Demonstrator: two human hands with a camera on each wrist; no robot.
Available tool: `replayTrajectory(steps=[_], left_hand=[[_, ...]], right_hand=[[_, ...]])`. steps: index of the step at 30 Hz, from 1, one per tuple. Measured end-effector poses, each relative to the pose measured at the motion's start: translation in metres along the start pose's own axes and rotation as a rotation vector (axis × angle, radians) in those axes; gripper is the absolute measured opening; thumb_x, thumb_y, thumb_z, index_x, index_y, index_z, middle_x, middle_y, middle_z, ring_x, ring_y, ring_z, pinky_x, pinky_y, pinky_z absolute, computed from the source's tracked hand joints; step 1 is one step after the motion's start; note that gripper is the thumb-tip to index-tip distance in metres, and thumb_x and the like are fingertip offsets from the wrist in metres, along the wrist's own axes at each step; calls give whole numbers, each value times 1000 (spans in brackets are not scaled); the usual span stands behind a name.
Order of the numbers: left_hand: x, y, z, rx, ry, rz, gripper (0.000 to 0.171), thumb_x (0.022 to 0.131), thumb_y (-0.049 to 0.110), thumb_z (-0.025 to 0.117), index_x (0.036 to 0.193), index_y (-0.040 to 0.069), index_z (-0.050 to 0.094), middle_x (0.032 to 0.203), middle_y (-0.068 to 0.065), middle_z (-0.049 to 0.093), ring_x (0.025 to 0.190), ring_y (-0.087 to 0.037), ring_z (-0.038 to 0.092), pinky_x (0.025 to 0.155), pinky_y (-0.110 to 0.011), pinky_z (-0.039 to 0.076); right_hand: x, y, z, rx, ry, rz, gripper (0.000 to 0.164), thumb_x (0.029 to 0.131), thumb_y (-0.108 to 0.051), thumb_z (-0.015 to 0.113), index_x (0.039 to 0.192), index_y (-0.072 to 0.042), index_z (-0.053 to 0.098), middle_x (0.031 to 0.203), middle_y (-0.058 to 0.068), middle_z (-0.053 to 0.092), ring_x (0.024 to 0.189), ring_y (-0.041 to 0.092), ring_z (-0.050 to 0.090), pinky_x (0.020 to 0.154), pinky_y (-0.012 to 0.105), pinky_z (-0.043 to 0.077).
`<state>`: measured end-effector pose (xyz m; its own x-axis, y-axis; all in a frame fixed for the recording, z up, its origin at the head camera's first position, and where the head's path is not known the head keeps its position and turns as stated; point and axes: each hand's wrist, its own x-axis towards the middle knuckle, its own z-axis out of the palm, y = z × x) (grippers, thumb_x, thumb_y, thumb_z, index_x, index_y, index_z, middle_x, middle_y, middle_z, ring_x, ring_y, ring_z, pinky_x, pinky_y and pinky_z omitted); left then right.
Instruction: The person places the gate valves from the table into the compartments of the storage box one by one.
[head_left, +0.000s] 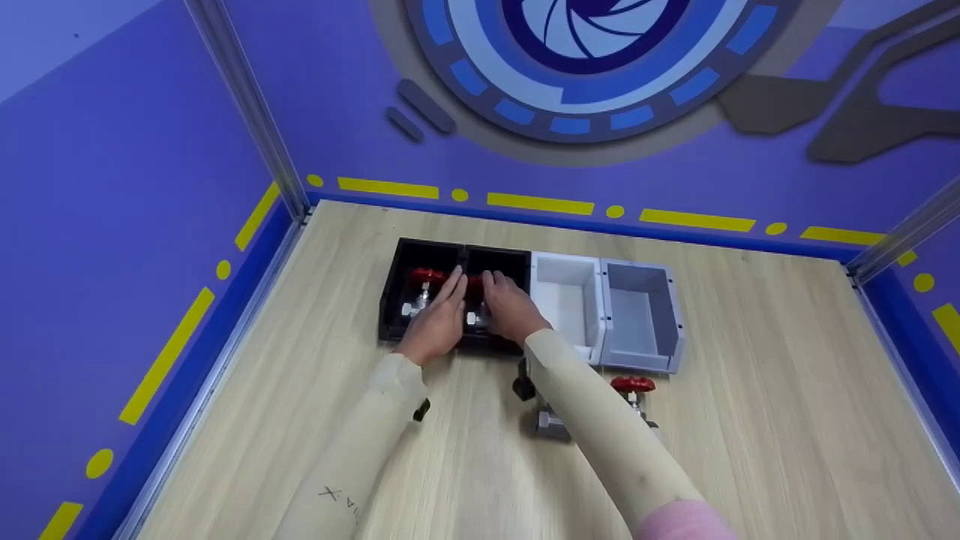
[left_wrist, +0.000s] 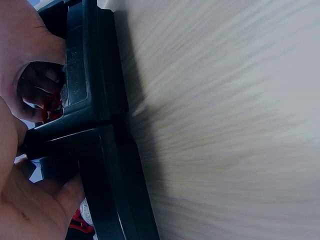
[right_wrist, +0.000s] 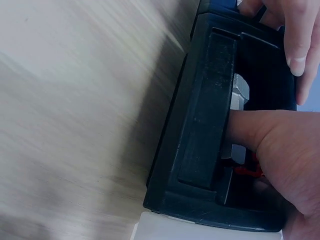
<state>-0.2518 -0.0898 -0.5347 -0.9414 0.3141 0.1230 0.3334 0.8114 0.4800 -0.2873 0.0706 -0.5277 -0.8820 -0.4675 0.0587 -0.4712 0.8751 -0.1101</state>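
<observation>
Two black bins (head_left: 390, 315) stand side by side. In the left one sits a metal valve with a red handwheel (head_left: 425, 276). My left hand (head_left: 436, 324) rests at the divider between the bins, its front fingers stretched straight along it; the thumb (left_wrist: 70, 197) dips inside the left bin. My right hand (head_left: 514, 309) reaches into the second black bin and grips another metal valve (right_wrist: 239, 90), the thumb lying across its body near the front lip. Parts of this valve's red handwheel (right_wrist: 248, 171) show under the right hand.
To the right adjoin a white bin (head_left: 592, 349) and a grey bin (head_left: 637, 360). On the wooden table (head_left: 750, 420), a valve with a red handwheel (head_left: 632, 384) lies partly behind the right forearm, with a metal fitting (head_left: 553, 424) beside it. Blue panels (head_left: 150, 225) border the table.
</observation>
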Motion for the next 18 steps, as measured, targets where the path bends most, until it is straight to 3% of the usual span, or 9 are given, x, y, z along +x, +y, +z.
replayTrajectory(steps=[2,7,18], left_hand=[[0,-1,-1,7,-4,2,50,98,19,35,146,11,22,155,1,12,120,-17,50,56,-30,45],[0,-1,-1,13,-11,-2,50,98,21,34,146,12,21,155,2,11,118,-18,52,55,-28,44],[1,0,0,4,2,-7,51,97,18,37,146,12,23,155,2,12,119,-18,51,60,-32,47]], right_hand=[[0,0,1,-4,21,-7,63,82,-17,61,134,6,35,127,24,49,112,34,54,92,38,47],[2,-1,1,11,1,6,72,75,-16,69,134,5,34,127,25,48,114,34,52,94,39,45],[2,-1,-3,37,-10,11,73,71,-14,73,132,4,36,126,24,49,116,33,51,96,39,44]])
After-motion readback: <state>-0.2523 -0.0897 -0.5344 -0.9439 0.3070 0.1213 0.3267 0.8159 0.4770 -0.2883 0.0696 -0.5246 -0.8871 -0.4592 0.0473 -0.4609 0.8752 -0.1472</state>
